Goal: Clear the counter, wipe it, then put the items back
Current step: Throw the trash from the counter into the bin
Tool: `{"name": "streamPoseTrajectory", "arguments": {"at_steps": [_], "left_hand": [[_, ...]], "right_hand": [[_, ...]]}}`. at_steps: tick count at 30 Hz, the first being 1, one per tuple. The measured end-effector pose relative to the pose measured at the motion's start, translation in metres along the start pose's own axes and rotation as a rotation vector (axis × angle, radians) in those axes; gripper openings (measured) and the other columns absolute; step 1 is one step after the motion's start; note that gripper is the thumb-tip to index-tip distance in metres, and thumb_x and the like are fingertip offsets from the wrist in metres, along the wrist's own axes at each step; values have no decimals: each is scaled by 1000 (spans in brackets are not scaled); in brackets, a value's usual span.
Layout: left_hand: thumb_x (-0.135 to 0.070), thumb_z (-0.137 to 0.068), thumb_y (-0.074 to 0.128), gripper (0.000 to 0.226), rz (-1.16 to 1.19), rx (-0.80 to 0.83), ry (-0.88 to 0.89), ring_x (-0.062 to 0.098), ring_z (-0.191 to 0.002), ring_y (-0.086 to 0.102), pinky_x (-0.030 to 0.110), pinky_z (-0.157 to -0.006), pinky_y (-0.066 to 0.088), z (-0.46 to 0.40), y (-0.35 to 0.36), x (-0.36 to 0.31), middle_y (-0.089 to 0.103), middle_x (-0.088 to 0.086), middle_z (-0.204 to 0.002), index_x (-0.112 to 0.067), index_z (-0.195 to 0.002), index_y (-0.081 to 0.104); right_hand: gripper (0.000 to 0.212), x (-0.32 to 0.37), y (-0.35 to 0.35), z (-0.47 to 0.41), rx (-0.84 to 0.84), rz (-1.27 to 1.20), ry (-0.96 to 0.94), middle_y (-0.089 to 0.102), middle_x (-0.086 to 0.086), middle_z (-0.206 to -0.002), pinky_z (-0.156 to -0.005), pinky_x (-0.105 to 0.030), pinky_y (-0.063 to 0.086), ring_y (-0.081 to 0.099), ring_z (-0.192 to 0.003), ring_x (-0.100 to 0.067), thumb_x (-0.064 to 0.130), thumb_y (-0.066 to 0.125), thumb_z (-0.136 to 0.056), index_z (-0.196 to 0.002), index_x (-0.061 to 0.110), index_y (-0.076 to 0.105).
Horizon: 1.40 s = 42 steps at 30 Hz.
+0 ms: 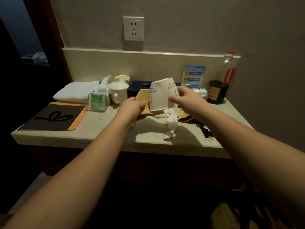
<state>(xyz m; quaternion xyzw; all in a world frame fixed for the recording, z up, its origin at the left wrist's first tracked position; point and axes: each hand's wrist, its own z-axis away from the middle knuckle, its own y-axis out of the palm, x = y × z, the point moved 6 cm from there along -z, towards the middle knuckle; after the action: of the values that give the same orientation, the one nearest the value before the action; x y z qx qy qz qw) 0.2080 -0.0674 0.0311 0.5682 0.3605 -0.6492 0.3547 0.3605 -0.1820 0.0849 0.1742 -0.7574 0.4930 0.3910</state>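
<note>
Above the pale stone counter (102, 123), both bare hands are raised over its middle. Left hand (132, 108): fingers curled closed around a flattened tan paper cup (143, 103). Right hand (184, 96): thumb and fingers pinched on the side of a crushed white paper cup with printed text (162, 95), held just beside the tan one. Below them on the counter: crumpled white tissue (171, 124), a black power plug (206, 132). Left side: dark folder with orange edge (54, 117), folded white towel (76, 91), clear box of green sachets (98, 101), white lidded ceramic mug (118, 91). Rear: dark tissue box (137, 88), blue printed card (194, 76). Right corner: plastic bottle of dark liquid with red cap (221, 80), standing upright.
</note>
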Motion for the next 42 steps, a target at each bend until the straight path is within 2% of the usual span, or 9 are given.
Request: {"name": "streamPoseTrajectory", "arguments": {"at_steps": [3, 6, 10, 15, 19, 22, 31, 39, 42], "left_hand": [[-26, -101, 48, 20, 173, 16, -40, 25, -98, 66, 40, -85, 58, 5, 9, 4, 66, 9, -113, -15, -115, 58], [-48, -97, 50, 39, 327, 40, -106, 26, -95, 71, 39, -75, 59, 1, 11, 9, 72, 8, -107, -16, -117, 61], [-34, -88, 69, 46, 140, 77, -53, 25, -98, 68, 32, -72, 57, -3, 9, 17, 67, 9, -115, -11, -126, 57], [-23, -87, 70, 33, 237, -12, -50, 23, -96, 68, 32, -70, 57, -11, -15, 13, 67, 6, -109, -14, -116, 56], [-18, -89, 69, 22, 207, -46, -14, 21, -87, 68, 30, -62, 55, -21, -25, 8, 68, 6, -106, -15, -108, 58], [-15, -89, 68, 18, 181, -43, -2, 20, -80, 67, 30, -58, 54, -28, -20, 5, 69, 6, -101, -13, -106, 61], [-14, -88, 69, 14, 188, -23, -36, 20, -79, 65, 29, -54, 51, -41, -6, 4, 69, 6, -99, -15, -100, 61], [-21, -84, 74, 40, 157, -11, -123, 24, -88, 67, 32, -55, 53, -43, -9, 7, 68, 9, -108, -11, -120, 60], [-22, -84, 74, 41, 121, 25, -181, 24, -92, 67, 32, -58, 54, -41, -3, 9, 68, 10, -109, -8, -120, 59]], "right_hand": [[30, -1, 16, -4, 49, -99, 90, 62, 2, -113, -70, -25, 50, 60, -93, -13, 26, 54, -93, -123, 17, 55], [29, -3, 25, -7, 53, -67, 131, 62, 0, -114, -67, -25, 48, 58, -88, -12, 27, 54, -93, -119, 16, 55], [35, 1, 35, -9, 112, 136, 106, 58, 4, -102, -57, -19, 40, 55, -79, -7, 37, 54, -94, -122, 16, 52], [53, -10, 13, -8, 37, 494, 56, 58, 1, -122, -83, -30, 51, 55, -98, -13, 50, 55, -91, -132, 17, 48], [62, -34, 32, 4, 348, 854, 46, 49, -5, -134, -97, -34, 45, 50, -116, -22, 53, 59, -87, -137, 20, 47], [62, -41, 48, 6, 448, 953, 51, 52, -7, -127, -92, -35, 48, 52, -109, -22, 58, 55, -87, -134, 17, 52], [20, -43, 55, 13, 275, 718, -6, 66, -1, -110, -80, -26, 47, 56, -92, -16, 25, 58, -93, -112, 19, 65], [16, -36, -36, -3, -121, 303, 129, 61, 6, -92, -60, -21, 44, 58, -79, -9, 32, 55, -95, -108, 24, 60], [24, -43, -53, -17, -177, 369, 176, 61, -1, -99, -65, -24, 47, 58, -85, -15, 33, 55, -95, -114, 18, 60]]}}
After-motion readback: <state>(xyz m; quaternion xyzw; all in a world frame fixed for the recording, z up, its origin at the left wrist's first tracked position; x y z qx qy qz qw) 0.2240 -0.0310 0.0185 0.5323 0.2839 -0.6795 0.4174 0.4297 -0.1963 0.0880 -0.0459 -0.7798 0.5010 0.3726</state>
